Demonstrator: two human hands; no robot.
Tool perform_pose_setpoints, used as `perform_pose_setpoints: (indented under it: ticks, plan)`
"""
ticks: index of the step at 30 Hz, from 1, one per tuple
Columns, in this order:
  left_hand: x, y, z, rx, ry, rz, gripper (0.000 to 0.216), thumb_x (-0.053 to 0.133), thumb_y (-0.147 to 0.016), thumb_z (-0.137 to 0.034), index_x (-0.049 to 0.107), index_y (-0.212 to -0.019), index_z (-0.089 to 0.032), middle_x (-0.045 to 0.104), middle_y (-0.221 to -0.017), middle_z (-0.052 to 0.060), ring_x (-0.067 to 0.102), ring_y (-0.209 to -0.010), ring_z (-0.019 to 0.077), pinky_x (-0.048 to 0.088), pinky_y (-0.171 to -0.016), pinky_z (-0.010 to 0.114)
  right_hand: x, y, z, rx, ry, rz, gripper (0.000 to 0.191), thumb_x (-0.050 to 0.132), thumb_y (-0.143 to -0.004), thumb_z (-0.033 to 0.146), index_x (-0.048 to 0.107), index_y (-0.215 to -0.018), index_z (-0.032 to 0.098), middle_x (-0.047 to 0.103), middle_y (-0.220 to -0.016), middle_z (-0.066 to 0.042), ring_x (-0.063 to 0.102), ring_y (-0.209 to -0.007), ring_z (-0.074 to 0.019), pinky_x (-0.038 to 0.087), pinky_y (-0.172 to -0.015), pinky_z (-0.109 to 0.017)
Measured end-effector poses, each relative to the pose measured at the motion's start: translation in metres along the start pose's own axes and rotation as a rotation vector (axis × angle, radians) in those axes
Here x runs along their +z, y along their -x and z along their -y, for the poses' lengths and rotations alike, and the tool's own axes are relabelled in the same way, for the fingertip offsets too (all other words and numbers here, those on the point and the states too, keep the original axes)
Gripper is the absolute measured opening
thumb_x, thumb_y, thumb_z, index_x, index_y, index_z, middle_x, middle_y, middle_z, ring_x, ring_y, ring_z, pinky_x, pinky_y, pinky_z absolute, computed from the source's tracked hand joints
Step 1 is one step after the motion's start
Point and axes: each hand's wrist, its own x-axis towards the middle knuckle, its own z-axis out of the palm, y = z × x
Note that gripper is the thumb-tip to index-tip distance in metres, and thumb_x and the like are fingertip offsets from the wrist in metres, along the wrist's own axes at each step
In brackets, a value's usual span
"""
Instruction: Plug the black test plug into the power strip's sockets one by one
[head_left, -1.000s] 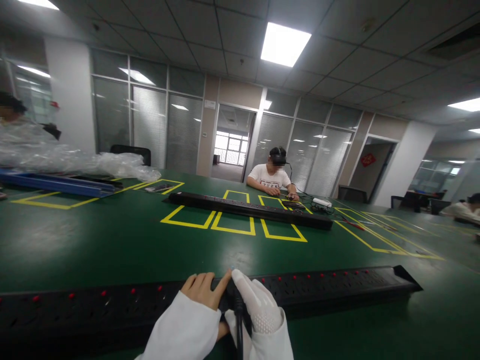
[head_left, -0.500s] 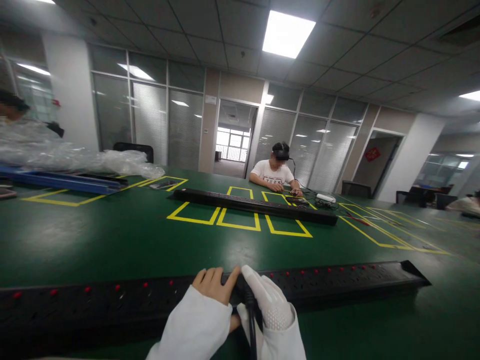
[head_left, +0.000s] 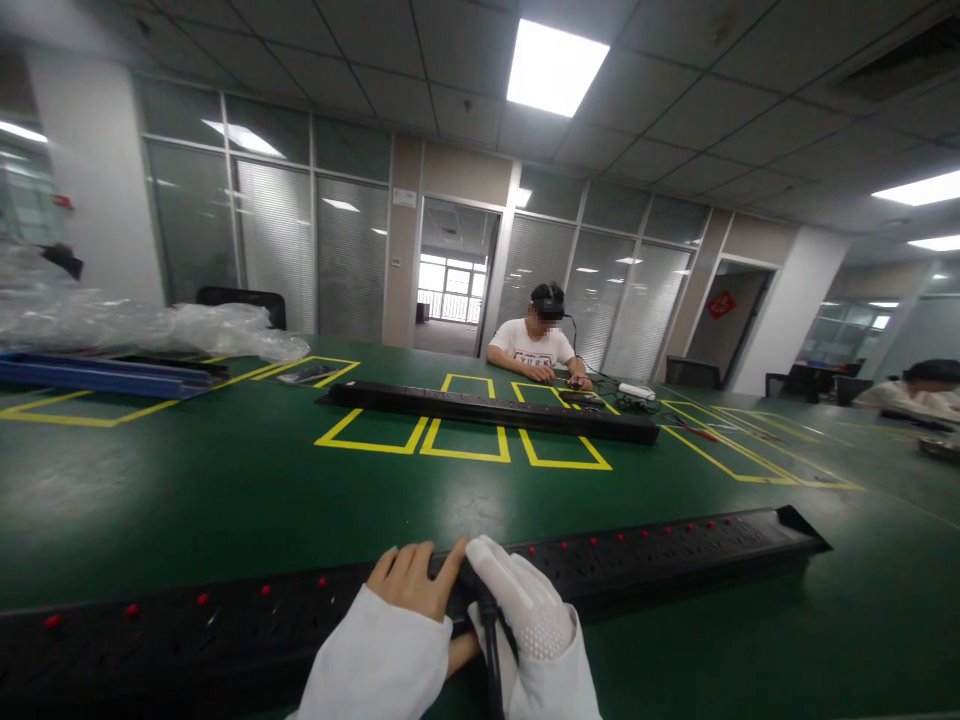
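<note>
A long black power strip point(head_left: 660, 555) with a row of red buttons lies on the green table in front of me. My left hand point(head_left: 416, 583) is bare below a white sleeve; its fingers lie over the strip's far edge and its thumb reaches under the near side, gripping it. Beside it, touching at the fingertips, my right hand point(head_left: 523, 600) wears a white dotted glove and is closed around a black plug point(head_left: 480, 588). The plug's thick cord point(head_left: 493, 660) runs down toward me. Whether the plug sits in a socket is hidden by my fingers.
Farther back lies a second black strip point(head_left: 487, 410) across yellow tape rectangles. A co-worker point(head_left: 536, 345) sits opposite, near a white box point(head_left: 636, 394) with cables. At left are blue rails point(head_left: 105, 375) and clear plastic wrap point(head_left: 150, 320). Another person point(head_left: 911, 390) is at the far right.
My view has turned slightly right, so the surroundings shift left. Both hands keep their holds on the strip and plug.
</note>
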Motion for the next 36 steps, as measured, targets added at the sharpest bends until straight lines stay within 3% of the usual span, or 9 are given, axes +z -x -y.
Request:
perform_pose_setpoints:
  ticks: [13,19,29,36]
  plan:
    - [0.001,0.001,0.003,0.037,-0.002,-0.036,0.066,0.063,-0.062,-0.040,0.054,-0.125,-0.026,0.064,-0.102,0.015,0.058,-0.092,0.0324,0.040,-0.085,0.045,0.003,0.001,0.006,0.074,-0.102,-0.035,0.056,0.050,-0.083,0.012,0.037,-0.136,0.026,0.053,-0.129,-0.004,0.048,-0.120,-0.0153,0.042,-0.102,-0.034]
    - [-0.005,0.003,0.004,0.059,-0.008,-0.043,0.060,0.059,-0.067,-0.035,0.054,-0.125,-0.023,0.063,-0.104,0.015,0.058,-0.095,0.0311,0.041,-0.084,0.043,0.000,0.003,0.009,0.119,-0.065,0.017,0.056,0.049,-0.085,0.014,0.034,-0.138,0.026,0.050,-0.131,-0.004,0.049,-0.119,-0.0144,0.041,-0.103,-0.033]
    - [0.004,0.005,0.006,0.084,-0.017,-0.127,0.052,0.058,-0.070,-0.033,0.058,-0.120,-0.022,0.065,-0.098,0.012,0.059,-0.090,0.0286,0.042,-0.081,0.041,0.002,0.000,0.002,0.038,-0.049,-0.026,0.061,0.043,-0.081,0.006,0.033,-0.138,0.025,0.049,-0.133,-0.002,0.044,-0.123,-0.0115,0.038,-0.105,-0.029]
    - [0.001,0.006,0.007,0.101,-0.015,-0.116,0.051,0.057,-0.071,-0.030,0.057,-0.121,-0.020,0.063,-0.101,0.014,0.058,-0.095,0.0304,0.042,-0.083,0.043,0.000,0.002,0.005,0.040,-0.059,-0.052,0.058,0.042,-0.083,0.007,0.034,-0.138,0.024,0.052,-0.130,-0.003,0.045,-0.123,-0.0117,0.038,-0.105,-0.029]
